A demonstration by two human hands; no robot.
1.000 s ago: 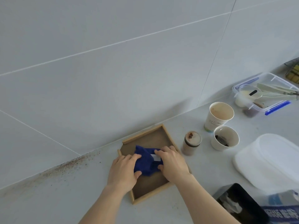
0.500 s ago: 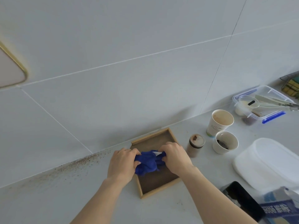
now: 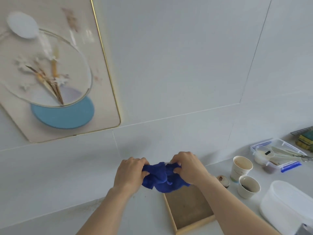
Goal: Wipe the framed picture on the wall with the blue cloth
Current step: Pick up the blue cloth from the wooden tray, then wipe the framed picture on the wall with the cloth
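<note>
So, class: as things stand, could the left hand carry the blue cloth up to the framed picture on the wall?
Probably yes. The left hand grips the blue cloth together with the right hand, and only bare wall lies between them and the framed picture up to the left. The right hand's grip must let go first.

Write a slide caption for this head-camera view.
Both hands, left hand and right hand, hold a bunched blue cloth below the framed picture.

We've got both bare forearms reaching up and forward, wrists roughly level. Our left hand (image 3: 130, 172) and right hand (image 3: 188, 168) sit close together, knuckles up, fingers curled tight on the blue cloth (image 3: 160, 178) bunched between them.
</note>
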